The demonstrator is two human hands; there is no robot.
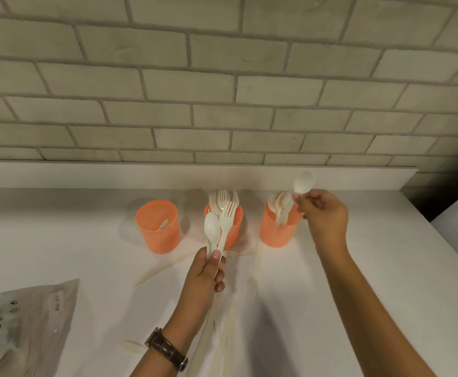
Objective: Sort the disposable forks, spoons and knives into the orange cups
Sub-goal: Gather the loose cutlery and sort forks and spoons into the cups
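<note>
Spoon [303, 182] pinched in R hand [323, 216], above rightmost cup [278, 229]

Near the front, the loose cutlery [223, 333] on the bench [402, 268] was too blurred to tell apart. The plastic wrapper [32, 322] ran off the left and bottom edges. The left cup [158, 235] hid all but one piece's [164, 223] tip. The left hand [209, 270] covered the handles of its spoon [212, 227] and fork [228, 216].

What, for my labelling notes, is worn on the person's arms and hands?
Both forearms are bare, no sleeves in view. Neither the left hand nor the right hand wears gloves or visible rings. On the left wrist sits a wristwatch with a dark brown textured strap and silvery fittings.
</note>
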